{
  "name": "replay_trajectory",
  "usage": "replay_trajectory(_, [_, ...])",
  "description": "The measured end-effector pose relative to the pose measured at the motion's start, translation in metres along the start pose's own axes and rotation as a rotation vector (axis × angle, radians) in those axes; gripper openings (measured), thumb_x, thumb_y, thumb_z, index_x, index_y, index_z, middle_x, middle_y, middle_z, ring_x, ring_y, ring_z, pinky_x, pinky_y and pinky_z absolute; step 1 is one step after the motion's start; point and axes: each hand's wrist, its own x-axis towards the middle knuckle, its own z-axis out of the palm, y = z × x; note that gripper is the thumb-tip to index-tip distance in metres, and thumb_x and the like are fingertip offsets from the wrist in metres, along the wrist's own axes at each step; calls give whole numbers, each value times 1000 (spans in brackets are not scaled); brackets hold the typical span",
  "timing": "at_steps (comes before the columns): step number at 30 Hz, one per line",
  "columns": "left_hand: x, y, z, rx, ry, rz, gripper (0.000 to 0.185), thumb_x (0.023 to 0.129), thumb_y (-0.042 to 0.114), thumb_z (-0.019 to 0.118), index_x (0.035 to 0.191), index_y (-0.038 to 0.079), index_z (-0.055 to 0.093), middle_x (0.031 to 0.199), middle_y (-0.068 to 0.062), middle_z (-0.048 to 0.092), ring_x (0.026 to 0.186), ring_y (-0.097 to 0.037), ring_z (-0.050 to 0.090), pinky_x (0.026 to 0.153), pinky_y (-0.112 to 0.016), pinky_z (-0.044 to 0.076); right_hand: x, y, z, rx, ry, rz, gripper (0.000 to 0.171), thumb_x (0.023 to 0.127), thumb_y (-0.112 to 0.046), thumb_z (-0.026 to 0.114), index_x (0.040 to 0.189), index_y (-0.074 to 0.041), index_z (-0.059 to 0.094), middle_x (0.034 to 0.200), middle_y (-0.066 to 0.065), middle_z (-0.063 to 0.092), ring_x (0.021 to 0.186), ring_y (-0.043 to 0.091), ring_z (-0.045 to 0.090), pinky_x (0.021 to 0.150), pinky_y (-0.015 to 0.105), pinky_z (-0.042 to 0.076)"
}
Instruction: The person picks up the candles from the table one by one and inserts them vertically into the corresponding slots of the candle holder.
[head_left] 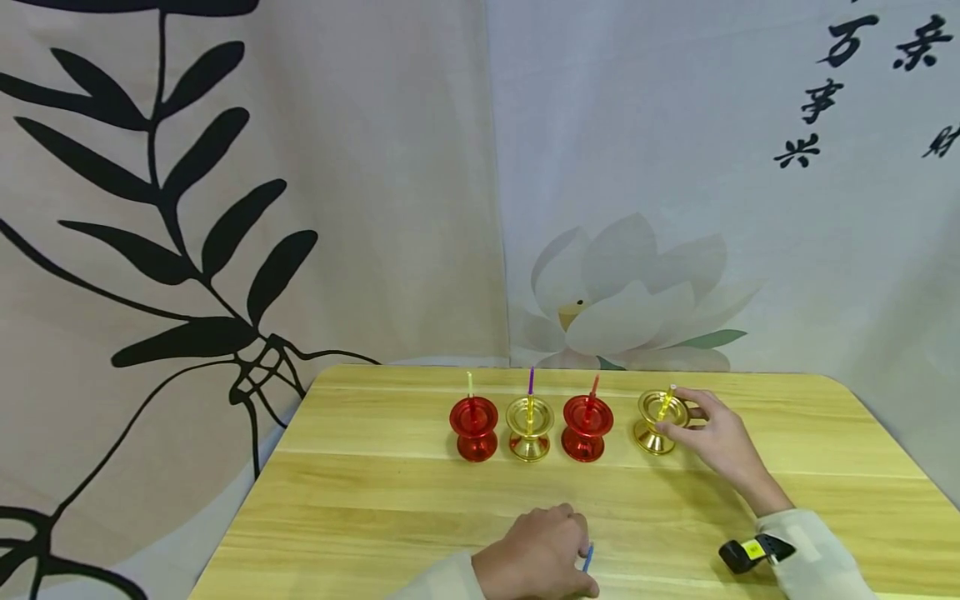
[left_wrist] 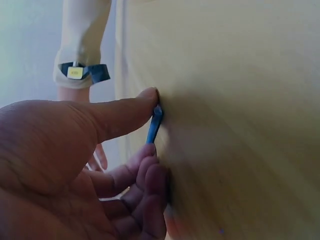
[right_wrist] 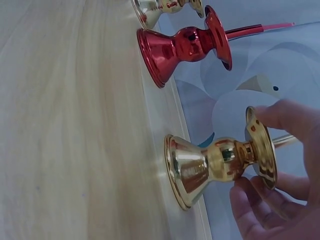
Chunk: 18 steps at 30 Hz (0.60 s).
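Note:
At the right end of a row, my right hand (head_left: 718, 440) grips the dish of a gold candlestick (head_left: 655, 442), which stands upright on the table. In the right wrist view, the thumb lies on the dish's rim and the other fingers are at its opposite side. A thin pale candle (head_left: 667, 403) rises from that dish. Low over the front of the table, my left hand (head_left: 534, 554) pinches a thin blue candle (left_wrist: 154, 125) lengthwise, thumb at one end and a fingertip at the other.
Left of the gold candlestick stand a red candlestick (head_left: 587, 429) with a red candle, a gold one (head_left: 529, 448) with a purple candle, and a red one (head_left: 476, 446) with a pale yellow candle. Behind the wooden table (head_left: 360, 483) hangs a printed cloth (head_left: 405, 183).

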Motion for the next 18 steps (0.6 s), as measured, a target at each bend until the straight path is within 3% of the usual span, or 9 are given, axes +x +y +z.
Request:
replay_trajectory(7, [0,-14,-5,-123,45,97,24,85,28,99,89,23,76,79,19,53,73,5,46,67,-16,42,0,-2,1,-4,-16,-2,77,97,-29,88,156,5,54,149,27,59,124,51,65,82,33,58])
replay_trajectory(18, [5,-26,-5,-116,110,233,17,85,18,98,87,23,82,74,25,66,68,16,51,68,-5,42,0,-5,3,11,-34,4,77,97,-32,87,157,2,54,152,27,58,127,51,64,85,40,59])
